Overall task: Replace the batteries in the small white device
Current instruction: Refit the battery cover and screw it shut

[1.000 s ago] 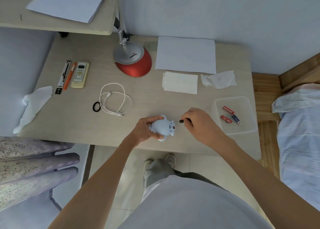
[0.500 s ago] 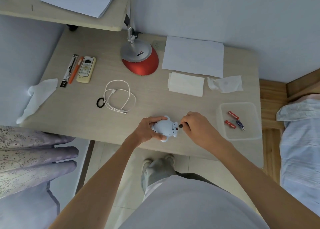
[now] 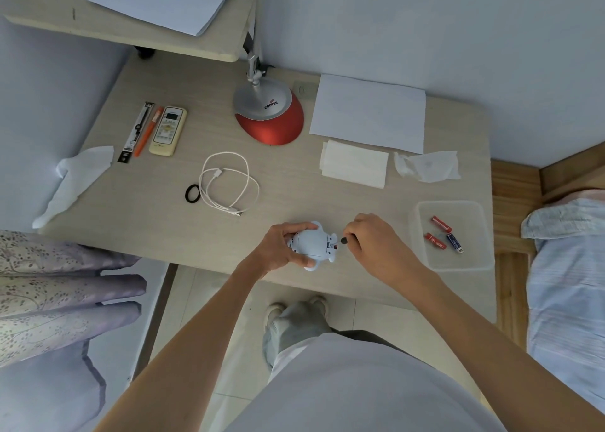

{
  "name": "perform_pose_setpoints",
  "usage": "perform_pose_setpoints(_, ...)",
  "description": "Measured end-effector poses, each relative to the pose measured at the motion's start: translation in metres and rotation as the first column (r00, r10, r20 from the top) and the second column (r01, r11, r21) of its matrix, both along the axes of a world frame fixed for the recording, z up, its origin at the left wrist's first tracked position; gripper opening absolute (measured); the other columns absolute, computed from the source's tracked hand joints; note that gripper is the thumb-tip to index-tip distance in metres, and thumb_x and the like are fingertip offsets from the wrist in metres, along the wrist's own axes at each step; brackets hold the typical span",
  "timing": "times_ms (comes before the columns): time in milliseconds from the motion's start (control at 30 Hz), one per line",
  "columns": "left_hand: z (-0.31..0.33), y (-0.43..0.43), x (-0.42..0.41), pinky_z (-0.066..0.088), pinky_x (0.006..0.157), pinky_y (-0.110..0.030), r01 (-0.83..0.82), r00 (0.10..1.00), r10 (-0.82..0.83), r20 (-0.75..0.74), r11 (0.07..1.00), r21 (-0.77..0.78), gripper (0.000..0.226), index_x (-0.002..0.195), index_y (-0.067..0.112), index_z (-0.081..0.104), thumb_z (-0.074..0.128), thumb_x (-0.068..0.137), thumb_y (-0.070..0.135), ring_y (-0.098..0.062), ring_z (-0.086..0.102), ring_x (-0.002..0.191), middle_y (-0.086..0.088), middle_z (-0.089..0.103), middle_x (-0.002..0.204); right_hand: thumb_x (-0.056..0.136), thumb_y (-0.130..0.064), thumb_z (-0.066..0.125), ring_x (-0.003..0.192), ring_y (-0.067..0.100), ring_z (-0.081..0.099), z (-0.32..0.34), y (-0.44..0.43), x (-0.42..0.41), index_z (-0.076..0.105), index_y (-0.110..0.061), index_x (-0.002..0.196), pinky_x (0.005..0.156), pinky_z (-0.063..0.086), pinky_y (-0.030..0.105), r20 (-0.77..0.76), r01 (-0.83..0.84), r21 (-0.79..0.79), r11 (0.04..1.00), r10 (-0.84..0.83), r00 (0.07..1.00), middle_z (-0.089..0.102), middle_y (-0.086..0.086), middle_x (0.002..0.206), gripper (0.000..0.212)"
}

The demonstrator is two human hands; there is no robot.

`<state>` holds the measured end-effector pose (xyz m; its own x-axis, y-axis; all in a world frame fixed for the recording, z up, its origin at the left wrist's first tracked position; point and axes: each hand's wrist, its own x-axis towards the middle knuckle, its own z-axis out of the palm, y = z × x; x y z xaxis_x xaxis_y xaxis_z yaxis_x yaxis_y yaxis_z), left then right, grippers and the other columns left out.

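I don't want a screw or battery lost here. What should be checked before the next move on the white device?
1. White device held steady by left hand: ok.
2. Small dark-tipped tool pinched in right hand, tip at the device's end: ok.
3. Tool seated in a screw: cannot tell, too small.
4. Battery cover off: cannot tell.
5. Three batteries lie in the clear tray beside the right hand: ok.
6. Device over the desk, not past its edge: ok.

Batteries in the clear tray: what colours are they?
Two batteries are red, and one battery is dark blue, in the clear tray; head view.
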<state>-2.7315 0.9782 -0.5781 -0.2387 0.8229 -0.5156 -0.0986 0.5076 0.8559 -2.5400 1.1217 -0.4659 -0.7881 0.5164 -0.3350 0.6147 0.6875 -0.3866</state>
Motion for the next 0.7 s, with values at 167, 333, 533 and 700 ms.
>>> perform_pose_setpoints(167, 0.001, -0.001, 0.001, 0.061, 0.096, -0.026, -0.003, 1.000, 0.003, -0.012, 1.000, 0.012, 0.082, 0.128, 0.029, 0.078, 0.105, 0.056, 0.001, -0.012, 0.065, 0.122, 0.003, 0.066, 0.138, 0.097, -0.004, 0.069, 0.091, 0.016, 0.056, -0.011, -0.006, 0.003, 0.076, -0.011, 0.101, 0.079, 0.046, 0.028, -0.125, 0.054, -0.036, 0.998, -0.058, 0.990, 0.066, 0.000, 0.095, 0.011)
perform_pose_setpoints(333, 0.000, -0.001, 0.002, 0.061, 0.102, -0.034, -0.013, 1.000, 0.014, -0.016, 1.000, 0.007, 0.082, 0.127, 0.032, 0.079, 0.106, 0.055, 0.002, -0.016, 0.065, 0.124, 0.001, 0.066, 0.138, 0.090, 0.003, 0.075, 0.093, 0.019, 0.063, -0.021, -0.011, 0.006, 0.077, -0.011, 0.102, 0.081, 0.053, 0.033, -0.187, 0.082, -0.074, 0.994, -0.095, 0.978, 0.070, -0.001, 0.096, 0.018)
perform_pose_setpoints(533, 0.001, -0.001, 0.003, 0.061, 0.102, -0.035, -0.012, 0.999, 0.012, -0.032, 1.000, 0.015, 0.082, 0.128, 0.031, 0.078, 0.106, 0.056, 0.004, -0.018, 0.064, 0.124, 0.001, 0.065, 0.137, 0.107, -0.038, 0.061, 0.078, 0.024, 0.067, -0.016, -0.009, 0.002, 0.060, -0.013, 0.109, 0.070, 0.058, 0.042, -0.014, 0.063, 0.070, 0.996, -0.062, 0.998, 0.069, 0.002, 0.089, 0.025)
perform_pose_setpoints(700, 0.001, -0.001, 0.003, 0.059, 0.094, -0.025, -0.003, 0.999, 0.004, -0.041, 1.000, 0.009, 0.082, 0.130, 0.027, 0.077, 0.105, 0.057, 0.002, -0.017, 0.063, 0.121, 0.001, 0.064, 0.133, 0.108, -0.050, 0.056, 0.059, 0.026, 0.050, -0.016, -0.008, -0.006, 0.049, -0.014, 0.082, 0.055, 0.035, 0.034, 0.121, -0.044, 0.305, 0.951, 0.007, 0.993, 0.050, 0.002, 0.069, 0.045)
